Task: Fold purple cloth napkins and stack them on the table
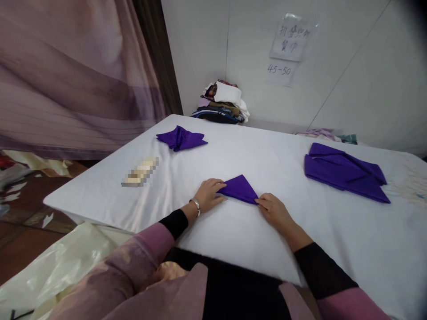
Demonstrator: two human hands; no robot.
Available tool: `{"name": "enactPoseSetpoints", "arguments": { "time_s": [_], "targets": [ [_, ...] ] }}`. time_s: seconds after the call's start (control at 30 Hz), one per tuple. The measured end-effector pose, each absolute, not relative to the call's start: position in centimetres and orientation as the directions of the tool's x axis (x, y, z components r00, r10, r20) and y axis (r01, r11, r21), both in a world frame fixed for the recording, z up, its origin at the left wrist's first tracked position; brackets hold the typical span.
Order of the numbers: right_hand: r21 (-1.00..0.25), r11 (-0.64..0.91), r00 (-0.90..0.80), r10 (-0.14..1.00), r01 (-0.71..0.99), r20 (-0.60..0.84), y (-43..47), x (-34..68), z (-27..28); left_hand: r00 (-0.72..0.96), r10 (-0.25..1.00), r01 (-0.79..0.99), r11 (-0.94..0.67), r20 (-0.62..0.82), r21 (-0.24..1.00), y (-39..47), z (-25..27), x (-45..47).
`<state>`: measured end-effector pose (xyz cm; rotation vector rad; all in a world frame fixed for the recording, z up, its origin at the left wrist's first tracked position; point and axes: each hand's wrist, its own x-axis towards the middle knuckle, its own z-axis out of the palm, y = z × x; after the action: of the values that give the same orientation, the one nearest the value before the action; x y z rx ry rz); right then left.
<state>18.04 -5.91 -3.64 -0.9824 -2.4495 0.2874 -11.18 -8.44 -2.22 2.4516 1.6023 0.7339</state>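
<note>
A purple cloth napkin, folded into a small triangle, lies on the white-covered table in front of me. My left hand pinches its left corner between thumb and fingers. At the right corner, the thumb and fingers of my right hand close on the edge. One peak of the triangle points away from me. Farther back on the left sits a purple napkin folded into a pleated, pointed shape. Several flat folded purple napkins are stacked at the right.
A blurred-out flat object lies on the table's left part. Behind the table stands a pile of folded clothes by the wall. More cloth shows at the back edge. A pink curtain hangs at left, with plastic sheeting below.
</note>
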Motion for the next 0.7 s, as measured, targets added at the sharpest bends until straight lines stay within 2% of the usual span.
{"name": "enactPoseSetpoints", "arguments": {
  "time_s": [0.27, 0.53, 0.7],
  "targets": [
    [-0.352, 0.723, -0.627, 0.691, 0.595, 0.360, -6.0, 17.9, -3.5, 0.374, 0.865, 0.830, -0.473, 0.335, 0.296, -7.0, -2.4, -8.3],
    [-0.338, 0.730, -0.632, 0.683, 0.594, 0.366, -6.0, 17.9, -3.5, 0.475, 0.834, 0.849, -0.518, 0.281, 0.104, -6.8, -2.3, -9.3],
    [-0.342, 0.725, -0.629, 0.689, 0.598, 0.360, -6.0, 17.9, -3.5, 0.439, 0.849, 0.872, -0.482, 0.293, 0.090, -6.5, -2.5, -11.2]
  ]
}}
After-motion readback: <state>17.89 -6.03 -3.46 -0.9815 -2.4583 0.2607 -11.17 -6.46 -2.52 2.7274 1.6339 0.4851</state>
